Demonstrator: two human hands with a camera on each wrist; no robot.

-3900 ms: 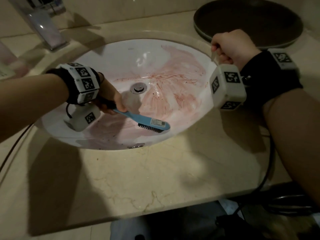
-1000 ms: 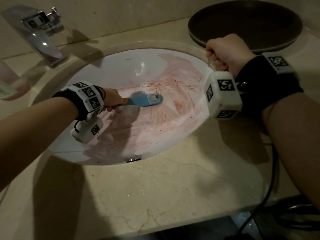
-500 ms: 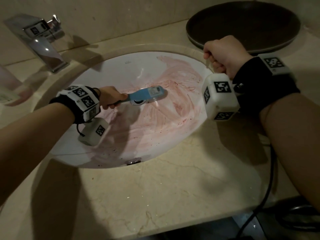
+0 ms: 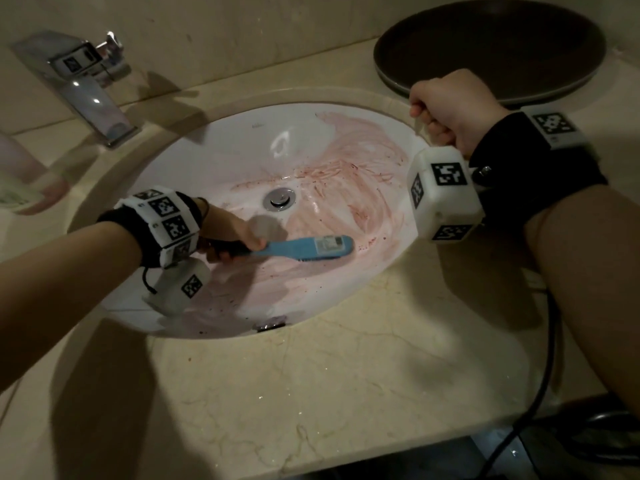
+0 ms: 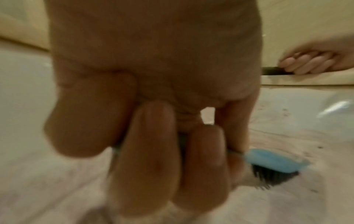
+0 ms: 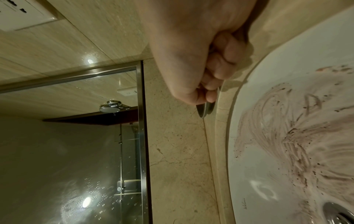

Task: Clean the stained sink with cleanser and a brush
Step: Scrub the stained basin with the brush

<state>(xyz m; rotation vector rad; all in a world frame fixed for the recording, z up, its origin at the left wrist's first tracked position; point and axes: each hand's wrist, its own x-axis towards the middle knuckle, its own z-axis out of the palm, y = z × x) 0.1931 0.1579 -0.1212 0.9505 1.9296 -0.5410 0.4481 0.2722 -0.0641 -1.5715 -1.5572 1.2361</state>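
Note:
The white sink carries pink smears and dark specks across its right half and front, around the metal drain. My left hand grips the dark handle of a blue brush, whose bristles lie on the bowl in front of the drain. The left wrist view shows my fingers wrapped round the handle and the brush head on the smeared surface. My right hand is a fist on the sink's right rim, closed round a small metal object.
A chrome faucet stands at the back left. A dark round plate sits on the counter behind my right hand. A pink bottle is at the far left edge. A black cable hangs off the counter's right front.
The brush has swept from over the drain toward the near right side of the bowl, uncovering the drain. My right fist has stayed on the rim.

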